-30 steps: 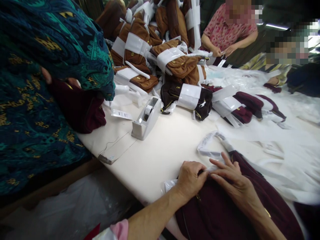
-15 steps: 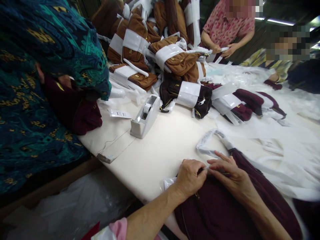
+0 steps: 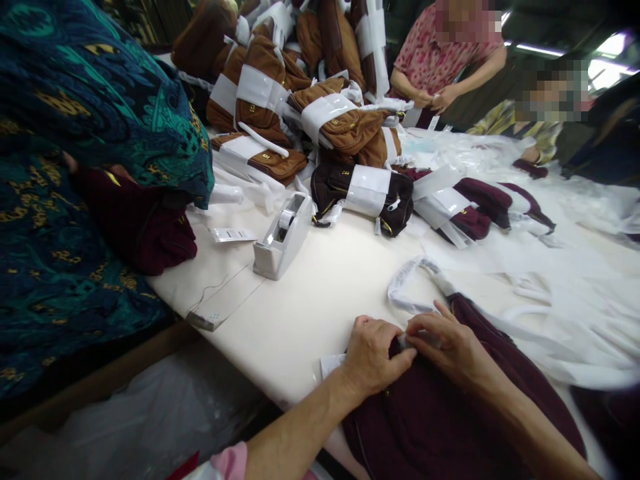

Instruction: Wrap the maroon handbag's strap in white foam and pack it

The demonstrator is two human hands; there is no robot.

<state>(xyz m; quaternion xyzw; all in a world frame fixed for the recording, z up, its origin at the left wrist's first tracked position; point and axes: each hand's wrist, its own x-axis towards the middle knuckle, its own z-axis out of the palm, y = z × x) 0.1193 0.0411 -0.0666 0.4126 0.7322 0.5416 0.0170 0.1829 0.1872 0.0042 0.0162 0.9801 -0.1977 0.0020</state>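
a pale counter (image 3: 300, 300) under dim strip lights (image 3: 540, 49), at least three co-workers (image 3: 445, 60) around it; one tape dispenser (image 3: 285, 237), one dark brown bag (image 3: 327, 185), one printed tag (image 3: 233, 235) too small to read; and at the near edge, the burgundy bag (image 3: 450, 420), right hand (image 3: 445, 340) pinching a white scrap (image 3: 405, 341) over it, left hand (image 3: 375, 353) curled alongside, its grip hidden, can't tell!

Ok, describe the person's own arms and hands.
The left hand and right hand are gloveless, with bare forearms. A pink sleeve edge, with white and red beside it, shows near the left elbow; any right sleeve is out of frame.
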